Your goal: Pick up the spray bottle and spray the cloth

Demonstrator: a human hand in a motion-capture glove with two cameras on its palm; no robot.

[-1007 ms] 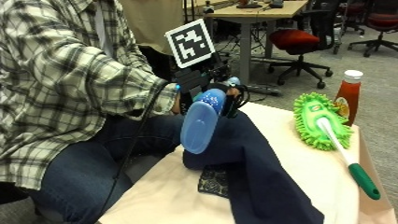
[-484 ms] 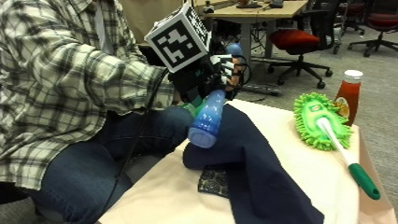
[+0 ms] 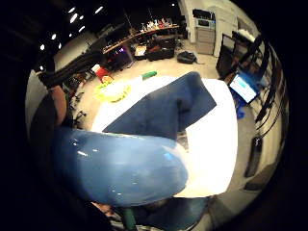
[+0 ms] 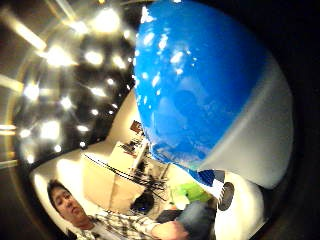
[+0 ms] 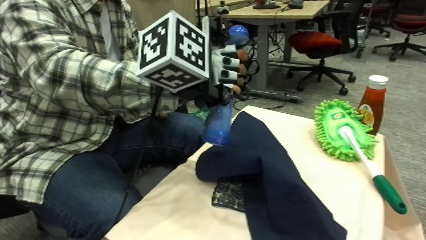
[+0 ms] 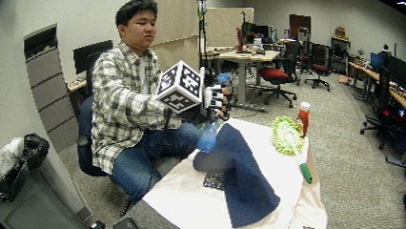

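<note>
In the outside view my gloved right hand (image 5: 226,64) grips the neck of a blue see-through spray bottle (image 5: 218,125). The bottle hangs nearly upright, its blue head (image 5: 237,34) above my fingers and its base just over the near end of the cloth. The dark navy cloth (image 5: 266,160) lies bunched along the cream-covered table (image 5: 180,210). The wide view shows the same: hand (image 6: 214,100), bottle (image 6: 208,136), cloth (image 6: 231,167). The bottle's body fills both palm views (image 3: 120,168) (image 4: 200,85), with the cloth (image 3: 163,110) spread beneath it.
A green fluffy duster (image 5: 339,129) with a white and green handle (image 5: 373,175) lies on the table's right side. A ketchup bottle (image 5: 373,102) stands behind it at the far edge. A small patterned patch (image 5: 229,195) peeks from under the cloth. My leg is beside the table's left edge.
My hand has risen with the bottle and turned it from a slant, base toward the outside camera, to nearly upright above the cloth's near end.
</note>
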